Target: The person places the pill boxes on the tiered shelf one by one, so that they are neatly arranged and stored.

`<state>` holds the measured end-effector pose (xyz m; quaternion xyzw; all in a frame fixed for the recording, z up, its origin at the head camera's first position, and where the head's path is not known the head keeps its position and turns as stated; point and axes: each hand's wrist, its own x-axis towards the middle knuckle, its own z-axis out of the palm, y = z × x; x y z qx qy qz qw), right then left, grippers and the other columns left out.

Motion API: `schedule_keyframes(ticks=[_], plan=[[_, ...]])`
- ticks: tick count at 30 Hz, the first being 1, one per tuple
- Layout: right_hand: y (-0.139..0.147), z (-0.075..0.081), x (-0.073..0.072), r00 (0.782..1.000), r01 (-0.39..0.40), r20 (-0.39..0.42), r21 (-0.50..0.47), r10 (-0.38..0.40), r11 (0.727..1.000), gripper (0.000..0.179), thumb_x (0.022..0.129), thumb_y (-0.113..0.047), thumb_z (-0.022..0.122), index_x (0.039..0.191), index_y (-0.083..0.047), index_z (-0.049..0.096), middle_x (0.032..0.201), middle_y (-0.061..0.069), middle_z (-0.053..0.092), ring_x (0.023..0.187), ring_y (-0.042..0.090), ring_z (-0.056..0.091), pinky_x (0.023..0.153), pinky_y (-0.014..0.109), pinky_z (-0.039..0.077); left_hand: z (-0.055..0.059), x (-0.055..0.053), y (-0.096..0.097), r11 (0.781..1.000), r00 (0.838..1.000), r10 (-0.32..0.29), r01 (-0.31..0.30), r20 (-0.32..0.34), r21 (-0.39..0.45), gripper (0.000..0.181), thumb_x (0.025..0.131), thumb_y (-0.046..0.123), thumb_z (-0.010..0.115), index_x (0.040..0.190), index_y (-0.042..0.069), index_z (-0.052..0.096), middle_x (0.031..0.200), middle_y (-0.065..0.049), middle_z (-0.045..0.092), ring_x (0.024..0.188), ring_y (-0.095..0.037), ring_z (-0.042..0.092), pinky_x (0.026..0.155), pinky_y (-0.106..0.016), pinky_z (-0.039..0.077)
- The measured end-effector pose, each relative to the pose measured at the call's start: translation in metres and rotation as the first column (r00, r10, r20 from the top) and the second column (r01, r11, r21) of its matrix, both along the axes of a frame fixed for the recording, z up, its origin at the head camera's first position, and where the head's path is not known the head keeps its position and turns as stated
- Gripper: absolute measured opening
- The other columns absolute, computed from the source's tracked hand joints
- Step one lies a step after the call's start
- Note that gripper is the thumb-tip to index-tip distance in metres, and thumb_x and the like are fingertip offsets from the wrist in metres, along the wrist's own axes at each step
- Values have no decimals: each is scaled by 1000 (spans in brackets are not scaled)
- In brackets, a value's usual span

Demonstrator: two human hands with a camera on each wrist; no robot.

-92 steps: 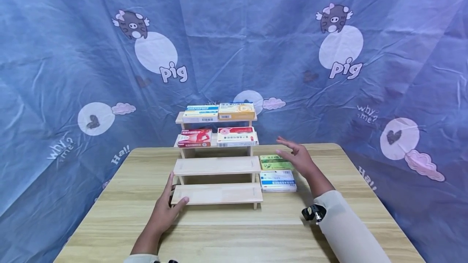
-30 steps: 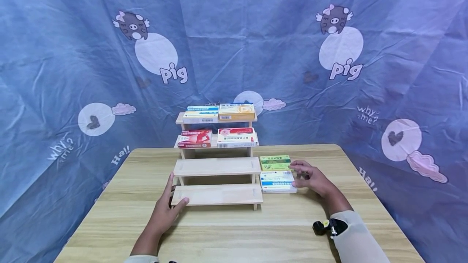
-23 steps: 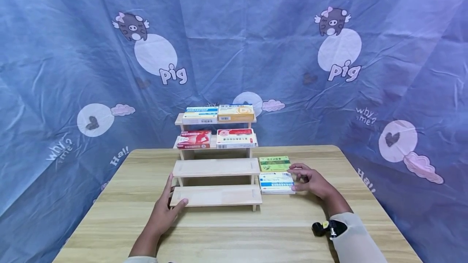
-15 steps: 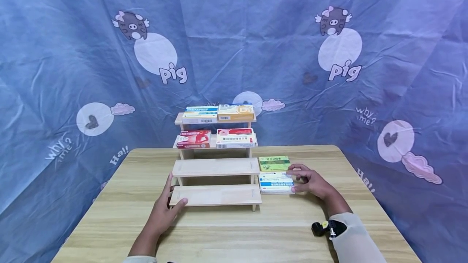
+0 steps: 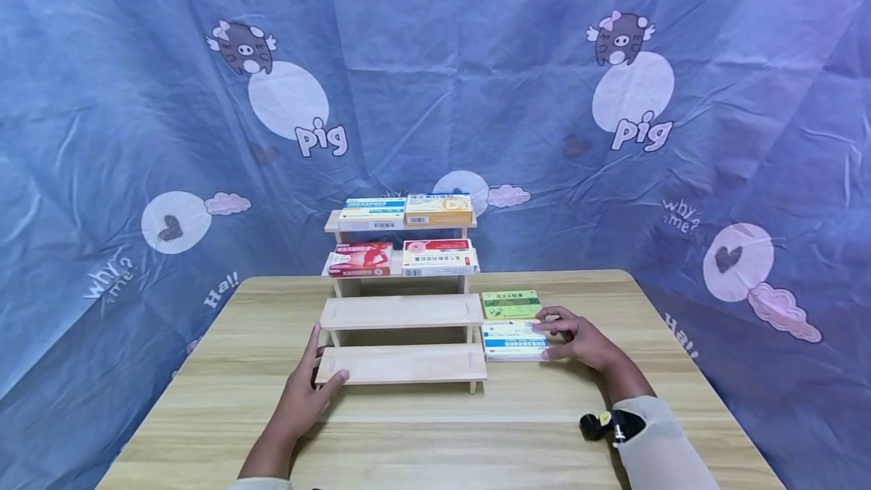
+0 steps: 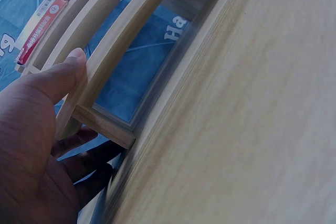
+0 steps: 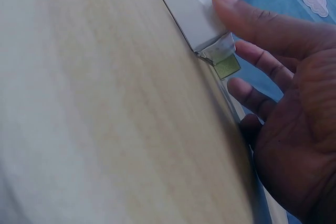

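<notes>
A wooden stepped rack point(image 5: 401, 363) of several tiers stands on the table. My left hand point(image 5: 308, 392) grips the left end of its lowest board; the left wrist view shows the thumb on the board and the other fingers around the end by the leg. To the right of the rack a white and blue medicine box point(image 5: 515, 342) lies flat, and my right hand point(image 5: 577, 340) pinches its right end between thumb and fingers. Directly behind that box is a green medicine box point(image 5: 510, 305). In the right wrist view the white box's end flap point(image 7: 220, 50) looks crumpled.
On the top tier sit a blue and white box point(image 5: 371, 213) and an orange and white box point(image 5: 438, 209). The second tier bears a red box point(image 5: 361, 259) and a red and white box point(image 5: 438, 257). A blue patterned curtain point(image 5: 435, 97) hangs behind the wooden table point(image 5: 408, 452).
My right hand has come down from above the green box to the right end of the white and blue box, and its fingers have closed there. The left hand stays put.
</notes>
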<state>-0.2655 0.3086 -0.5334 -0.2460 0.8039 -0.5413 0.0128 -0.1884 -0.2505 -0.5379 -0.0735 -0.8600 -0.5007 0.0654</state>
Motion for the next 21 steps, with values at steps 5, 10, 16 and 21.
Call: schedule_keyframes(ticks=[5,10,16,21], plan=[[2,-2,-3,999,30,24,24,-31,999,51,79,1,92,128,8,77,145,20,57,131,-2,53,104,10,41,-2,-2,0,1000,1000,10,-10,-1,-16,104,105,33,75,178,31,1,164,-30,49,136,-47,66,96,-32,60],[1,-1,-4,997,35,65,30,-36,999,53,77,-1,93,127,7,78,146,28,53,137,2,48,106,8,37,-2,-1,0,999,1000,27,-27,2,-30,104,105,35,76,178,34,1,164,-29,50,137,-47,66,99,-35,59],[-2,-1,-4,998,19,56,33,-21,999,53,78,0,93,127,8,77,146,26,53,138,1,46,107,6,35,0,0,1,999,1000,22,-21,0,-29,104,106,35,75,178,29,1,165,-32,47,137,-50,65,102,-42,59],[-2,2,-2,996,25,79,71,-30,997,56,76,-3,95,129,4,78,150,27,52,145,17,45,107,7,34,0,0,1,999,1000,24,-24,-3,-28,104,105,35,75,178,31,1,165,-32,47,137,-50,65,102,-44,59]])
